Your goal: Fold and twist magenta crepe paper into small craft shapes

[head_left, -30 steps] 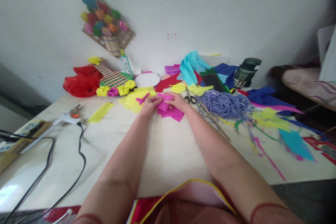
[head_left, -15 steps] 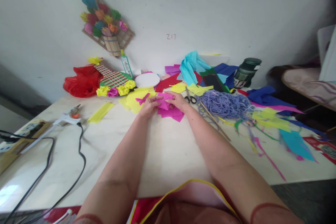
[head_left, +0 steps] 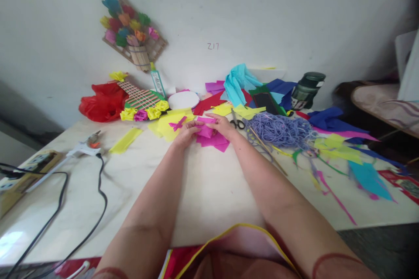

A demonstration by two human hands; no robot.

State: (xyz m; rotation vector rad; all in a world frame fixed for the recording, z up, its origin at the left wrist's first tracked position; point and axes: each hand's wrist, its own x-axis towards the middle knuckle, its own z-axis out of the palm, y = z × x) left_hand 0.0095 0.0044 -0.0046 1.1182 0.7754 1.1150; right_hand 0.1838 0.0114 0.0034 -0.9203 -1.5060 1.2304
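we have the pink sheet (head_left: pixel 205 130) between our hands: our left hand (head_left: pixel 186 134) pinches its nine o'clock edge, our right hand (head_left: pixel 224 127) its three o'clock edge, fingers drawn together on both. from the sheet, pink scraps (head_left: pixel 214 142) lie at six; at eleven a stick vase (head_left: pixel 140 57) holds paper flowers (head_left: pixel 125 19); at two is a dark jar (head_left: pixel 307 90), contents unclear to us.

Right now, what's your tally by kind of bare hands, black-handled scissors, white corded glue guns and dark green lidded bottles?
Left hand and right hand, on bright pink paper: 2
Scissors: 1
Glue gun: 1
Green bottle: 1
Total: 5
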